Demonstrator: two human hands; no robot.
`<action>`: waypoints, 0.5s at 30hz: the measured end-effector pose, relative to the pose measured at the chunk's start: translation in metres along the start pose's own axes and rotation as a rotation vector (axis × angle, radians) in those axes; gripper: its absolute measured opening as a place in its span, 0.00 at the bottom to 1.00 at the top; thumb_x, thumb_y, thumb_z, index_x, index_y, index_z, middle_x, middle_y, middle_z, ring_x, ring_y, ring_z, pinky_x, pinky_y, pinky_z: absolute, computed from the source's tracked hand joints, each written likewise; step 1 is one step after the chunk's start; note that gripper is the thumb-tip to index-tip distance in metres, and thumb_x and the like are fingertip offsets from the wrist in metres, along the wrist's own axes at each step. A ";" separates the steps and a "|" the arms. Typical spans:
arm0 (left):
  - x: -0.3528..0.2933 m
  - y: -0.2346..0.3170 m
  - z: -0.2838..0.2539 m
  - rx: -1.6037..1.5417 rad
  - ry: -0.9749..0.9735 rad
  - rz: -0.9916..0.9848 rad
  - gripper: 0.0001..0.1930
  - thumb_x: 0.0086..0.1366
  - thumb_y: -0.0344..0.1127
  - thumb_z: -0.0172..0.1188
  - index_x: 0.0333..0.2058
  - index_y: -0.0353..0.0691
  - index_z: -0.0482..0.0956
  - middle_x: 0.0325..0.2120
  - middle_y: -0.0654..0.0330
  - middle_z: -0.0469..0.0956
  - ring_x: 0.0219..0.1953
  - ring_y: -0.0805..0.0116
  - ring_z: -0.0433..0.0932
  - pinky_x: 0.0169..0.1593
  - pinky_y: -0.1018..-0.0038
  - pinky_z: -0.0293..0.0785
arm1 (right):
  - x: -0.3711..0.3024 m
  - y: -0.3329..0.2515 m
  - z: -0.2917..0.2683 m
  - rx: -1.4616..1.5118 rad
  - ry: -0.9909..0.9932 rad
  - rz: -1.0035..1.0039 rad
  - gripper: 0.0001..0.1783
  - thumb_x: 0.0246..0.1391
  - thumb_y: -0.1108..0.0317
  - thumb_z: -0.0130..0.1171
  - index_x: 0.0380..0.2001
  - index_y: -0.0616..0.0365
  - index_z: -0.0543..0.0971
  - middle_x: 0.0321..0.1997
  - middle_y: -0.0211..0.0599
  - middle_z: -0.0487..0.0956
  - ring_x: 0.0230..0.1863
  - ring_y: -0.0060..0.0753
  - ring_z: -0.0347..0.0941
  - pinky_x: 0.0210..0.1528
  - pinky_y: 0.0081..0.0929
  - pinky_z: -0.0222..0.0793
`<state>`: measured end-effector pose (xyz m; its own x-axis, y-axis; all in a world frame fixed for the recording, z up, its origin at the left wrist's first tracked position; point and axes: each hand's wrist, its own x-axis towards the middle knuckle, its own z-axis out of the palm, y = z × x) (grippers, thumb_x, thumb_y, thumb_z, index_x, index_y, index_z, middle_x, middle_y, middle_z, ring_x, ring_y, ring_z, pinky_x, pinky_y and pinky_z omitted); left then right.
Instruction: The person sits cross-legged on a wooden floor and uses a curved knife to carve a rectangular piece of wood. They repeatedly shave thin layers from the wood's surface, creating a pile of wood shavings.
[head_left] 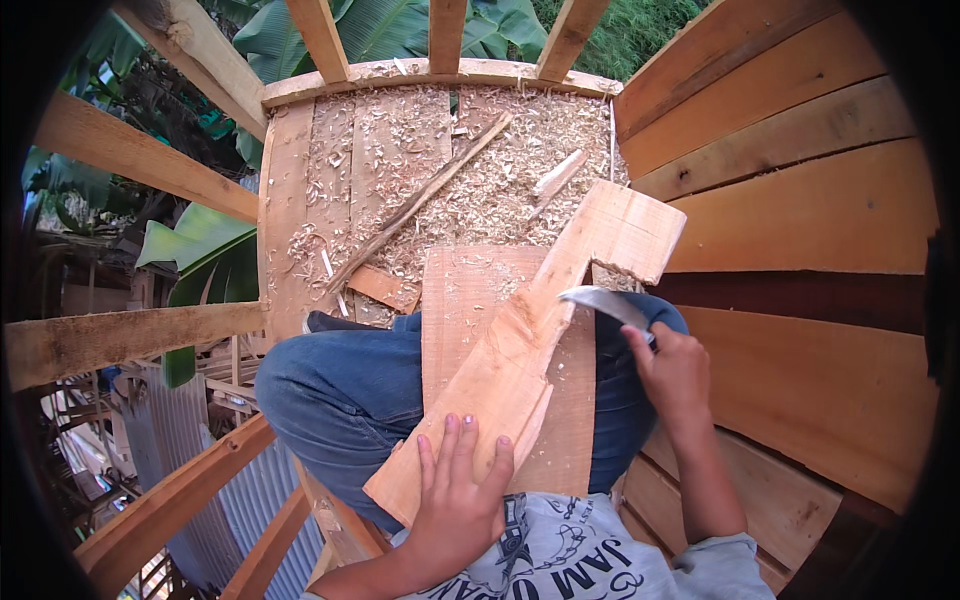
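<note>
A pale wooden piece (500, 350), cut with a notch near its wide far end, lies slantwise over my lap. Beneath it a flat board (455, 300) rests across my legs. My left hand (464, 480) lies with fingers spread on the near end of the wooden piece, pressing its top face. In my right hand (672, 370) is a knife (612, 304) with a curved blade, fingers wrapped round its mostly hidden handle. The blade's tip meets the edge of the wooden piece just below the notch.
Wood shavings (400, 130) cover the plank floor (288, 190) ahead. A long thin stick (420, 200) and a short offcut (387, 288) lie there. A plank wall (790, 210) rises close on the right. Wooden railing bars (150, 155) stand at left, with corrugated sheets (250, 510) below.
</note>
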<state>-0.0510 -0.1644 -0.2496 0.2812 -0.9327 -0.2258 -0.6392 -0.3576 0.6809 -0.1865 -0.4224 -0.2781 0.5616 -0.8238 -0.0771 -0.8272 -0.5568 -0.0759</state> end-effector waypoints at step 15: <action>0.002 -0.003 0.008 0.026 -0.045 0.027 0.33 0.52 0.29 0.60 0.59 0.35 0.65 0.60 0.23 0.55 0.66 0.22 0.51 0.61 0.26 0.43 | -0.019 -0.034 -0.019 0.053 -0.356 -0.229 0.35 0.53 0.35 0.57 0.15 0.60 0.78 0.12 0.47 0.75 0.17 0.50 0.76 0.21 0.41 0.72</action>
<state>-0.0541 -0.1654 -0.2578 0.2314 -0.9431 -0.2387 -0.6646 -0.3324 0.6692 -0.1696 -0.3898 -0.2555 0.7101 -0.5861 -0.3902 -0.6833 -0.7072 -0.1813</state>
